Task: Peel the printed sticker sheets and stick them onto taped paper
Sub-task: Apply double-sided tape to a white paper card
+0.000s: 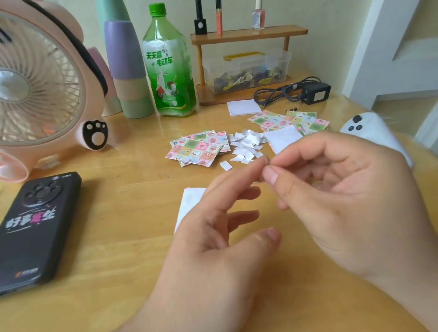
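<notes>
Your left hand (pixel 215 235) hovers over the near desk (pixel 113 261) with its fingers loosely spread. Its index tip meets your right hand (pixel 353 190), whose thumb and index pinch a bit (pixel 266 161) too small to identify. A white paper (pixel 189 201) lies on the desk under your left fingers. Just beyond the hands lie white scraps (pixel 245 146), between two piles of sticker sheets: left pile (pixel 199 149) and right pile (pixel 289 121). The sheets show pastel squares in pink, green and yellow, each with a little picture.
</notes>
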`<action>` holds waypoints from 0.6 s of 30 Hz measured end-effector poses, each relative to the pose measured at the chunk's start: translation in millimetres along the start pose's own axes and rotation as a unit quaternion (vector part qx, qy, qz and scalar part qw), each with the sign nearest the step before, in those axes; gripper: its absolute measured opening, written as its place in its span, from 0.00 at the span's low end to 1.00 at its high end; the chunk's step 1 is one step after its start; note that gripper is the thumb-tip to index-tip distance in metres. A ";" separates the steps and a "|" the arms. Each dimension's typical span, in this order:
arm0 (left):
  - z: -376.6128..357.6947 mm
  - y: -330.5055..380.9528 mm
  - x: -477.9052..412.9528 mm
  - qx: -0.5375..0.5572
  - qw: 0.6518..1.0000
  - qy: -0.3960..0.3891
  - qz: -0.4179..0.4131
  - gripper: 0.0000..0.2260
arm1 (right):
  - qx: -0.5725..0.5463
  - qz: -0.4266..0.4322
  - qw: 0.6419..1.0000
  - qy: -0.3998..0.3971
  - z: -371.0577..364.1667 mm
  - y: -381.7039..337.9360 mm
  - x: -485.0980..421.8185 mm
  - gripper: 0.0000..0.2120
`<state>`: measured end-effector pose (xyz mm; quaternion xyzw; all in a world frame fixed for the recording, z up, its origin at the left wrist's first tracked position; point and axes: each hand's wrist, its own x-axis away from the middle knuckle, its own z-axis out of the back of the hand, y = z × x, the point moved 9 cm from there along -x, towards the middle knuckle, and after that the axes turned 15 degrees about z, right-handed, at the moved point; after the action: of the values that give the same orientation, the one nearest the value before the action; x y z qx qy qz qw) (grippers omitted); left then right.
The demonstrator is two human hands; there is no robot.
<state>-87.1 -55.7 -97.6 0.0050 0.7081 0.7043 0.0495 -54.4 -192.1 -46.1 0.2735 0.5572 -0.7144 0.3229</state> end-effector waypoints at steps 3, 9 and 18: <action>-1.5 0.1 -0.2 -0.006 1.000 -0.003 0.000 0.30 | 0.001 0.002 1.000 -0.005 -1.2 0.5 -0.3 0.03; -0.7 0.6 -0.3 -0.015 1.000 0.008 -0.005 0.29 | -0.011 -0.017 1.000 0.001 -1.7 5.7 0.1 0.04; -2.4 2.1 0.1 -0.031 0.999 -0.001 -0.013 0.31 | -0.052 -0.036 0.998 -0.001 -6.0 7.4 2.1 0.06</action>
<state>-87.5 -58.1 -95.5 -0.0052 0.6857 0.7254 0.0593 -49.9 -187.9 -53.6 0.2352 0.6025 -0.6962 0.3113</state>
